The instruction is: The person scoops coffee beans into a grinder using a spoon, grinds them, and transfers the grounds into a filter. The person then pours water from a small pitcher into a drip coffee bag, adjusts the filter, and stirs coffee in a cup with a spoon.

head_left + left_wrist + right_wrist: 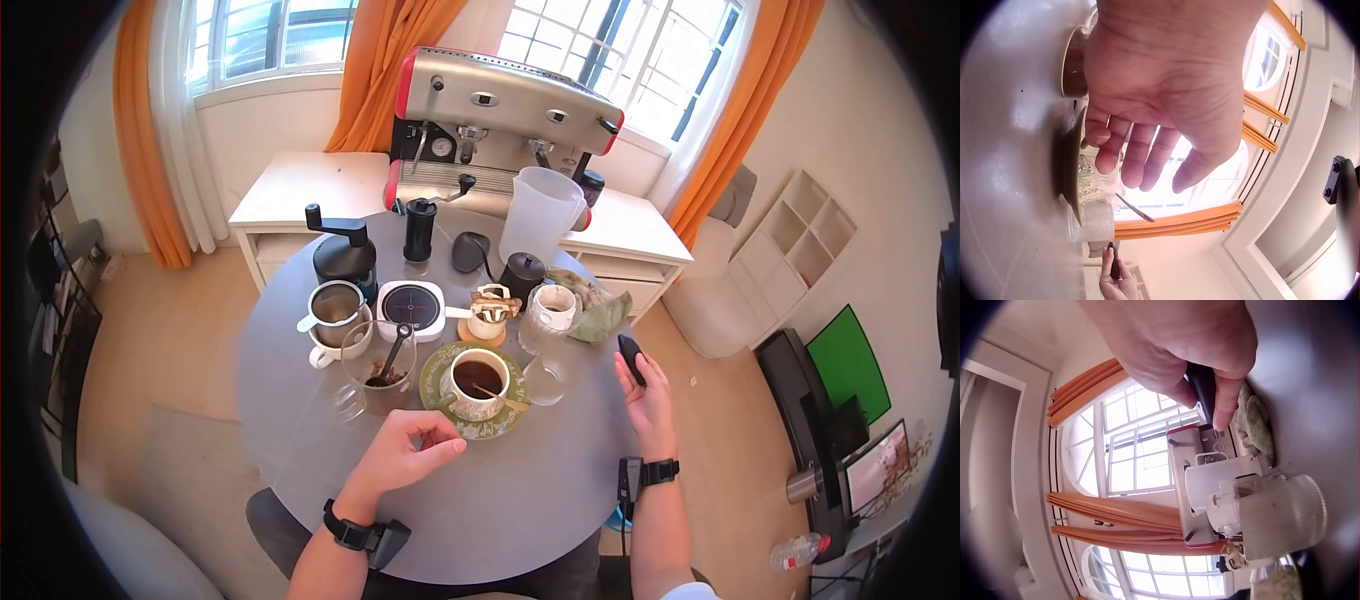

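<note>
Black object (630, 358) in right hand (650, 398)

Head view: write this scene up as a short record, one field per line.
Table: round, gray
Left hand: in front of the green saucer, fingers loosely curled, holding nothing
Right hand: holds a small black object by the table's right edge
Cup: on the saucer, dark liquid inside, spoon sticking out
Left of saucer: glass vessel with a black scoop in it
Beyond table: silver espresso machine with red sides
</note>
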Demonstrator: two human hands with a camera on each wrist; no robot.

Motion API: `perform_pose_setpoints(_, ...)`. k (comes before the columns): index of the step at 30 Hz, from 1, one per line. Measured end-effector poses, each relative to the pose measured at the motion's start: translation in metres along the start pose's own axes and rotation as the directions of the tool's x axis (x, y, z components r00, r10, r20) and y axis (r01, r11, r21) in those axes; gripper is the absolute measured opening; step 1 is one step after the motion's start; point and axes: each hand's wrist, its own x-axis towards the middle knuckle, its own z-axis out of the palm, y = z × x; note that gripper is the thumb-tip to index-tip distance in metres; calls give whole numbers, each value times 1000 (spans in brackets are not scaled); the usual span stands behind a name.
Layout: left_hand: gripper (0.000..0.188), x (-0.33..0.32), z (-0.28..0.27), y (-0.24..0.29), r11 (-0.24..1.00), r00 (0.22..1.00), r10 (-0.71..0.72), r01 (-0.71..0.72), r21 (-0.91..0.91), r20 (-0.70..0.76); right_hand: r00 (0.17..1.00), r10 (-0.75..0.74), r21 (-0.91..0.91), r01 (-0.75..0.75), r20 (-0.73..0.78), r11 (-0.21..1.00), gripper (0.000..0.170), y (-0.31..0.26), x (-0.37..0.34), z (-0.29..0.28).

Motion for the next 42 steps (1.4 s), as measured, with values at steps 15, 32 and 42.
perform_pose_setpoints(15, 15, 0, 1, -9, 997, 1000, 14, -14, -69, 0, 898, -292, -912, 382, 329, 148, 34, 53, 14, 18)
perform_pose_setpoints(32, 14, 0, 3, -9, 995, 1000, -1, 0, -101, -14, 907, 84, -754, 392, 413, -527, 52, 18, 9, 34)
perform_pose_setpoints(42, 15, 1, 3, -8, 998, 998, -47, 45, -41, -46, 775, -255, -747, 629, 578, 216, 53, -25, 43, 103)
